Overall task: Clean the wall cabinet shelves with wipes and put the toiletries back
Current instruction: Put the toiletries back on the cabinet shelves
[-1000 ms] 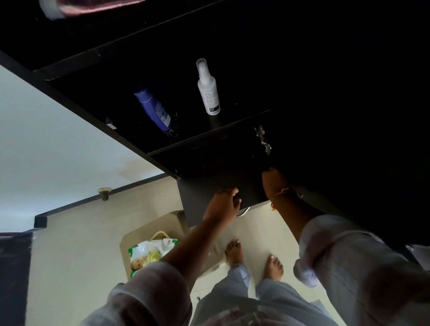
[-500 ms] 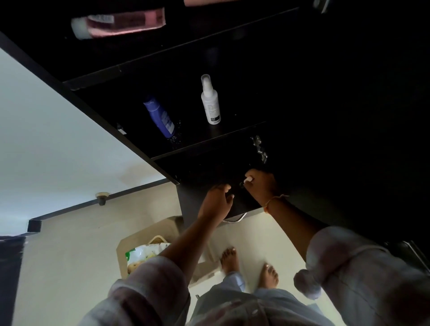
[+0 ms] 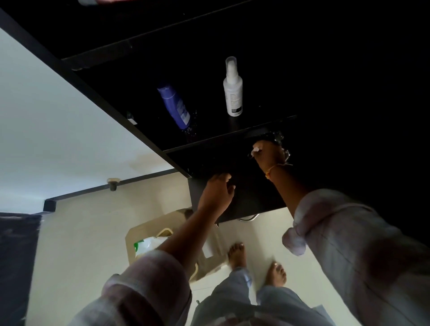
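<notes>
A dark wall cabinet stands open in front of me. On its shelf a blue bottle leans to the left and a white spray bottle stands upright. My right hand pinches a small white wipe just under that shelf's front edge, below the spray bottle. My left hand rests on the dark open door panel lower down, its fingers bent against the face. The compartment behind my right hand is too dark to see into.
A metal hinge sits beside my right hand. Below on the pale floor stands a beige stool with a white and green bag on it. My bare feet are next to it. A pink item lies on the top shelf.
My right hand has risen from the lower compartment to the shelf's front edge, and the white wipe now shows in its fingers. My left hand has stayed on the door.
</notes>
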A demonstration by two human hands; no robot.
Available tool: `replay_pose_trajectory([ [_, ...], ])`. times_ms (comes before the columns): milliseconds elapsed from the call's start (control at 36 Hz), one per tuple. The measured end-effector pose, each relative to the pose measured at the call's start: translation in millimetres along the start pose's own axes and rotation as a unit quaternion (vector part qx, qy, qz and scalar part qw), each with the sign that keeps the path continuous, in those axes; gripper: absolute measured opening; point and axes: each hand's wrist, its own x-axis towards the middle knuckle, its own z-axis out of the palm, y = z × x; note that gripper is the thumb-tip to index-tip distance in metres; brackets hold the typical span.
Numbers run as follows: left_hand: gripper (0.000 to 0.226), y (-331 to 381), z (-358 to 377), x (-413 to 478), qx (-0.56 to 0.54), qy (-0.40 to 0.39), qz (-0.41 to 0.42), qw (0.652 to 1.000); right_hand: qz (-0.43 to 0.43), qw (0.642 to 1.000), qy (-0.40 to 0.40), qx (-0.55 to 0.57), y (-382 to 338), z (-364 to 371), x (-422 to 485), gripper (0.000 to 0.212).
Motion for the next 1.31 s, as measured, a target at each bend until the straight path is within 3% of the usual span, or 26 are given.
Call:
replay_pose_trajectory([
  [167, 0.038, -13.5, -0.5, 7.0, 0.003, -0.004, 0.0, 1.0, -0.009, 0.999, -0.041, -0.024, 3.0, 9.9, 21.2, 0.021],
  [833, 0.039, -27.1, -5.1, 15.6, -0.011, -0.013, 0.007, 1.0, -0.023, 0.996, -0.039, -0.071, 9.9, 28.7, 29.8, 0.017],
  [944, 0.038, -24.2, -6.0, 11.8, -0.013, -0.014, 0.013, 1.0, -0.006, 0.998, 0.014, -0.062, 6.2, 24.0, 13.8, 0.031],
  [1056, 0.037, -17.1, -8.4, 5.6, -0.009, -0.018, 0.032, 0.999, -0.01, 0.997, 0.04, -0.068, 4.8, 19.4, -12.5, 0.019],
  [1306, 0.013, 0.1, -20.5, -17.1, 0.022, 0.008, 0.042, 0.999, 0.004, 0.999, -0.005, -0.047, -1.7, 3.3, -79.0, 0.02],
])
